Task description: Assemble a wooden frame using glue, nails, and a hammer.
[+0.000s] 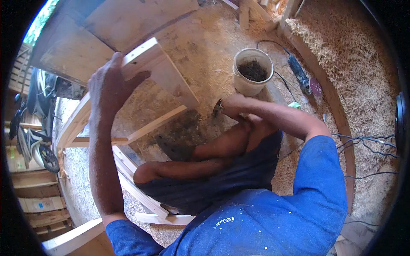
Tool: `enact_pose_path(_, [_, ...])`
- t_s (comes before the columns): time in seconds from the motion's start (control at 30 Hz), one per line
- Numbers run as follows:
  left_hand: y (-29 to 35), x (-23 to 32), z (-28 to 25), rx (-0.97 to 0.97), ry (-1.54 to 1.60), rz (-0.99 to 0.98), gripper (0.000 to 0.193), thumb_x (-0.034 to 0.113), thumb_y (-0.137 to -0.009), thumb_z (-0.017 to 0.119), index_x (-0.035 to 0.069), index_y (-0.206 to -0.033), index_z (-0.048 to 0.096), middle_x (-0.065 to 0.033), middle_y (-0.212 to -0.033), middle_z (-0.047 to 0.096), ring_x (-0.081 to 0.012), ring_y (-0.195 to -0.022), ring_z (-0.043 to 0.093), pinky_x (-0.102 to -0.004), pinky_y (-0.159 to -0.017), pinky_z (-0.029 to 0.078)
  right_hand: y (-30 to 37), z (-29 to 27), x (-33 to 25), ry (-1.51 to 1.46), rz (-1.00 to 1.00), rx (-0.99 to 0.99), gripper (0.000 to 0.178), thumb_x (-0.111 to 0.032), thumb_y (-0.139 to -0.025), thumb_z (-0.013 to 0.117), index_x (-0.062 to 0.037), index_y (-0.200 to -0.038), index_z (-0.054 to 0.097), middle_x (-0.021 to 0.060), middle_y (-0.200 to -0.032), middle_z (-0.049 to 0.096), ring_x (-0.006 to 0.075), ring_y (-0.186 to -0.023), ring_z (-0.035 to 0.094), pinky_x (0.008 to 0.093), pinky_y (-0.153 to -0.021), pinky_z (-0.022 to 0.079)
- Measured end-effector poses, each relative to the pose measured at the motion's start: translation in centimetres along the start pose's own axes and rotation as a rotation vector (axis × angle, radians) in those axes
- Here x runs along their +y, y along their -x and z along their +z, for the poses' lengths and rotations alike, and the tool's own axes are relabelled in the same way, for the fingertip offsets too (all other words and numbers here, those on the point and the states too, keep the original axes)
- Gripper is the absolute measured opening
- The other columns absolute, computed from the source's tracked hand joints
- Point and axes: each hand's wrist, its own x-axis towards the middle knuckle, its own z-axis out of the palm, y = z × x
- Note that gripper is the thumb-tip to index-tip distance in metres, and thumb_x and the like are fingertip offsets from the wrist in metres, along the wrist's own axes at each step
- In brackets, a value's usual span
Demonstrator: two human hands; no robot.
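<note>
In the head view, the frame [159,123], pale wood, stands on the floor in front of the person, toward the left. The left hand [112,83] is closed over its upper bar, fingers bent around the far side and thumb lying along the near face. The right hand [235,105] is down near the knees, just below the bucket [249,87], its fingers curled and mostly hidden. A small dark object [218,108] shows at its fingertips; what it is, and whether the fingers pinch it or only touch it, I cannot tell.

For good work here, the left grip looks best kept firm and back from the bar's end, so the frame neither rocks nor twists. The thumb would do well to stay out of the way of anything brought to that face. The bucket, with dark stuff [253,70] inside, seems handy for the right arm, though an elbow could knock it. The grinder [297,71] lies beyond it on the right, its disc [315,86] exposed; a reach that way calls for care around the cord [273,41].
</note>
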Motion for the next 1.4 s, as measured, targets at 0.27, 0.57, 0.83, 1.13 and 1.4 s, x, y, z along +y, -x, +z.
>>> enact_pose_path(0.27, [0.2,1.2,0.9,0.018,-0.056,-0.051,0.072,0.056,-0.07,0.086,0.006,-0.117,0.066,-0.0188,-0.093,0.074,-0.0357,-0.089,0.073,-0.0468,-0.08,0.056,3.6,-11.0,16.5,-0.051,0.145,0.734,0.015,-0.011,-0.082,0.066,-0.0086,-0.094,0.075,0.0182,-0.093,0.074,0.0326,-0.086,0.074,0.0455,-0.076,0.06])
enact_pose_path(0.57, [-0.5,0.4,1.7,0.018,-0.027,-0.064,0.072,0.055,-0.069,0.087,0.004,-0.115,0.065,-0.0197,-0.09,0.073,-0.0344,-0.085,0.074,-0.0457,-0.077,0.056,-4.0,-3.6,21.6,0.127,0.439,0.387,0.027,-0.018,-0.08,0.074,-0.0029,-0.102,0.075,0.0199,-0.107,0.074,0.0358,-0.102,0.072,0.0446,-0.086,0.059])
enact_pose_path(0.83, [-0.4,0.0,1.8,0.065,-0.051,-0.035,0.071,0.054,-0.07,0.087,0.004,-0.116,0.065,-0.0193,-0.091,0.073,-0.035,-0.085,0.073,-0.0467,-0.077,0.056,-5.3,-2.2,22.5,-0.062,0.587,0.295,0.031,-0.014,-0.077,0.068,-0.0085,-0.106,0.078,0.0181,-0.117,0.073,0.0356,-0.113,0.069,0.0472,-0.089,0.057])
enact_pose_path(1.13, [1.1,0.2,0.8,0.041,-0.076,-0.039,0.066,0.052,-0.07,0.087,0.008,-0.115,0.065,-0.0169,-0.094,0.074,-0.0366,-0.09,0.072,-0.0459,-0.077,0.056,-7.9,-0.6,21.9,-0.277,0.596,0.473,0.032,-0.016,-0.077,0.062,-0.0061,-0.103,0.078,0.0183,-0.115,0.073,0.0356,-0.112,0.069,0.0464,-0.091,0.056])
enact_pose_path(1.4, [1.3,-0.3,1.2,0.122,-0.009,0.021,0.062,0.055,-0.07,0.085,0.008,-0.106,0.064,-0.0135,-0.09,0.073,-0.0344,-0.089,0.072,-0.0465,-0.078,0.054,1.4,-7.1,19.1,0.089,0.309,0.599,0.028,-0.019,-0.075,0.072,0.0041,-0.09,0.073,0.0249,-0.088,0.074,0.0343,-0.086,0.075,0.044,-0.074,0.059])
